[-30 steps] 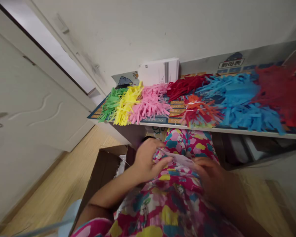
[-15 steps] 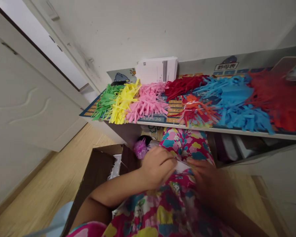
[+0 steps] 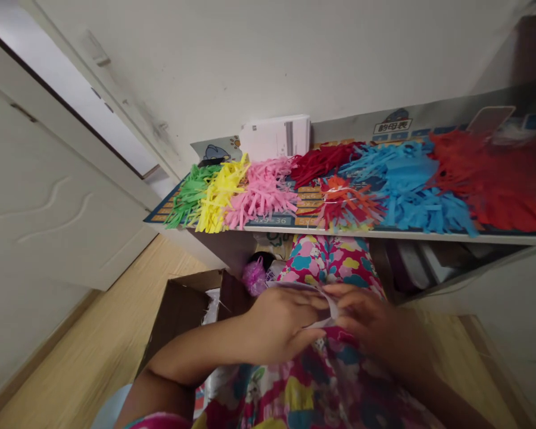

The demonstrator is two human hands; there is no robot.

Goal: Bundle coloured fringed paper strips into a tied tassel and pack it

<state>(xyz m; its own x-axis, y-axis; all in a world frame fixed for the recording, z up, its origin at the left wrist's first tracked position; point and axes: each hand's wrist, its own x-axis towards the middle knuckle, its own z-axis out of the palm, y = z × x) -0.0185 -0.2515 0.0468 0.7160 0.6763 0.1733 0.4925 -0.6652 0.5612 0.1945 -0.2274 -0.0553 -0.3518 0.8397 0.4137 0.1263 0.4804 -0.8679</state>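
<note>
My left hand [image 3: 283,322] and my right hand [image 3: 368,319] meet over my lap, on flowered trousers [image 3: 326,268]. Both pinch a thin pale sheet or strip [image 3: 328,304] between their fingertips; it curls between them and is too blurred to name. On the desk [image 3: 384,235] above lie piles of cut paper strips: green [image 3: 187,193], yellow [image 3: 218,193], pink [image 3: 261,190], dark red [image 3: 319,161], orange-red [image 3: 348,199], blue [image 3: 406,182] and red [image 3: 495,176].
A white stack of paper [image 3: 274,137] leans on the wall behind the strips. An open brown cardboard box [image 3: 178,307] stands on the wooden floor to my left, next to a pink fluffy ball [image 3: 254,277] under the desk. A white door [image 3: 49,196] is on the left.
My two hands have come closer together and lifted slightly, the pale sheet now curling between the fingertips. The view shifted a little left and up.
</note>
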